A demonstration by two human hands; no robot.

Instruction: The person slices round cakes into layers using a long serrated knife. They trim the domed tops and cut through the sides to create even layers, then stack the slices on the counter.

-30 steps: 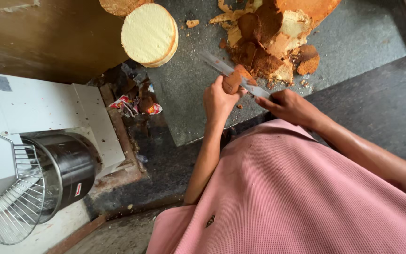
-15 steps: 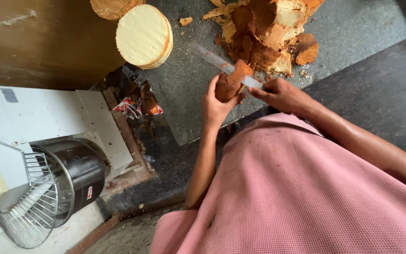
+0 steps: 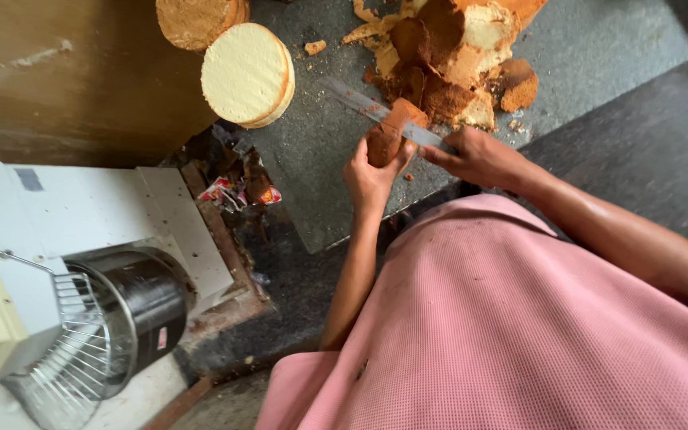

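— What have you got in your hands?

— My left hand (image 3: 372, 177) is closed around a brown piece of cake crust (image 3: 385, 137), fingers curled up behind it and thumb at the side. My right hand (image 3: 478, 158) is gripped tight on the handle of a long knife (image 3: 376, 113); the handle itself is hidden in my fist.

— Where is the blade?

— It runs up and to the left from my right hand, flat and bare steel, and it lies against the crust piece just above my left fingers. There are brown crumbs on the metal.

— And where is all that happening?

— Over the near edge of the grey stone counter (image 3: 599, 56), right in front of my pink shirt (image 3: 503, 326). Just beyond the knife sits a heap of cake trimmings (image 3: 447, 56), brown crust and pale crumb mixed, some touching the blade's far side.

— Anything else on the counter?

— A round pale sponge layer (image 3: 247, 73) stands tilted at the counter's left edge, trimmed clean on its face. Behind it, a second round cake (image 3: 197, 17) with its brown crust on, partly cut off by the top of the view. A small crumb (image 3: 315, 48) lies between the pale round and the heap.

— And down to your left?

— A white mixer (image 3: 73, 239) with a dark steel bowl (image 3: 149, 306) and a wire guard (image 3: 73, 358), well apart from my hands. Some wrappers and scraps (image 3: 236, 187) are wedged in the gap between it and the counter.
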